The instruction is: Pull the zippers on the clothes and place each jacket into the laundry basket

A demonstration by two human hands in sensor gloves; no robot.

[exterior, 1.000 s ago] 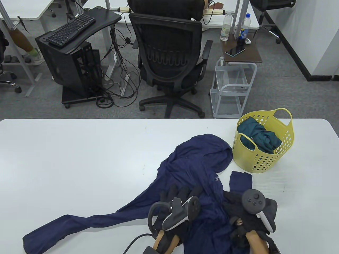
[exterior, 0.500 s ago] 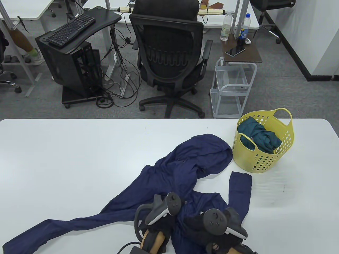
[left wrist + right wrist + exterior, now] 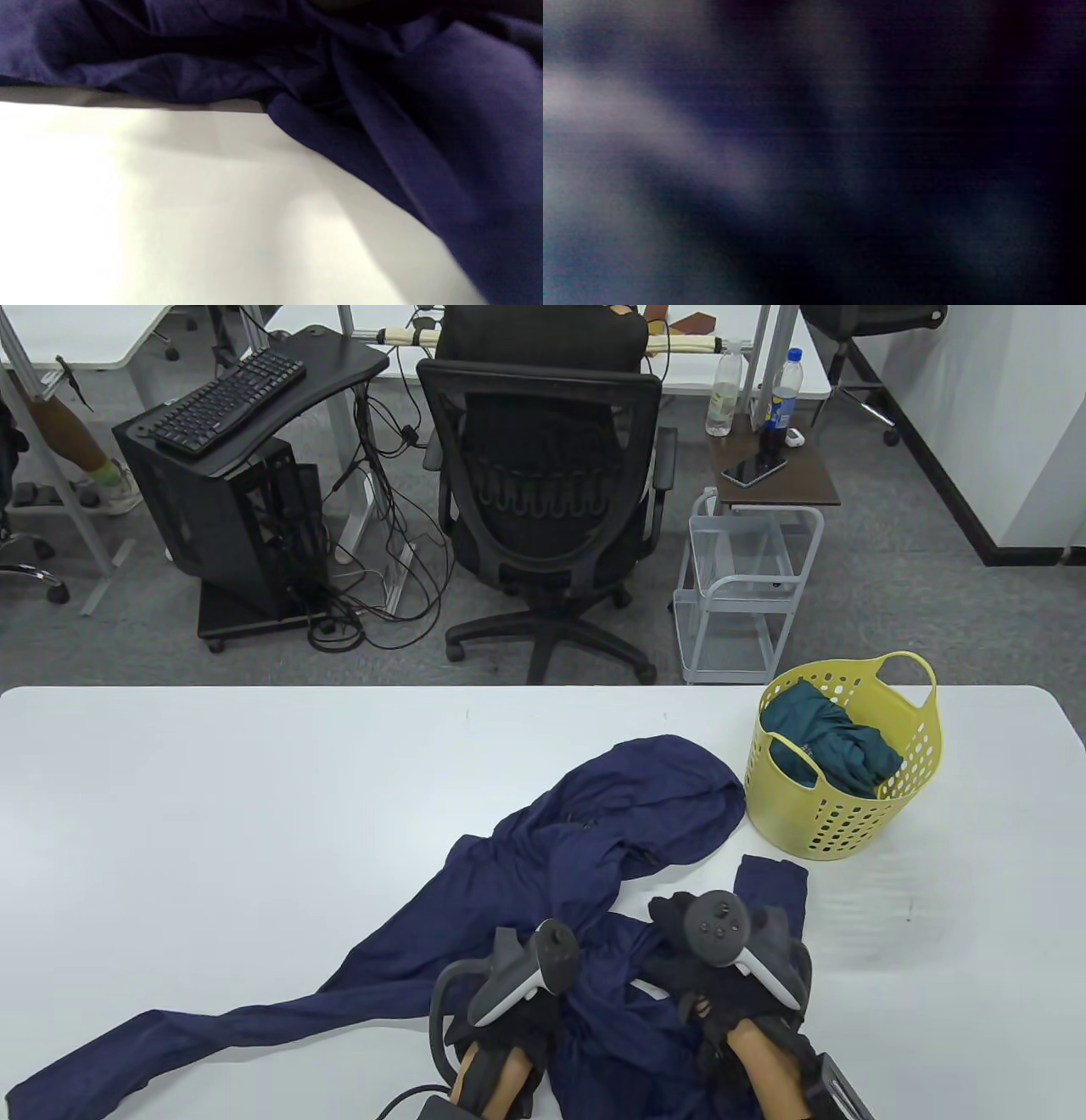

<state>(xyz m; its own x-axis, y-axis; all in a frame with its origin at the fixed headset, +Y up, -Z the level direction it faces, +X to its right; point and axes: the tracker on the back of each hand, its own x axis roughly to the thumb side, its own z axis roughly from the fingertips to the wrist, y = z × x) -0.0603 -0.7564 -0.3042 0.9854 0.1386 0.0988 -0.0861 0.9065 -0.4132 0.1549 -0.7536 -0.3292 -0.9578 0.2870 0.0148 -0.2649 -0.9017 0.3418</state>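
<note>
While both hands (image 3: pixel 509 1027) (image 3: pixel 721 984) rest on one navy jacket (image 3: pixel 585 831), grips unclear, one basket (image 3: pixel 920 755) holds one teal jacket (image 3: pixel 827 742).

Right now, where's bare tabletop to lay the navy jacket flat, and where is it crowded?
Bare: the table's whole left half, from far edge down to the jacket's trailing sleeve; a smaller patch near-right, below the yellow basket. Crowded: centre-near, where the navy jacket sprawls under the left hand and right hand, its hood almost against the basket.
</note>
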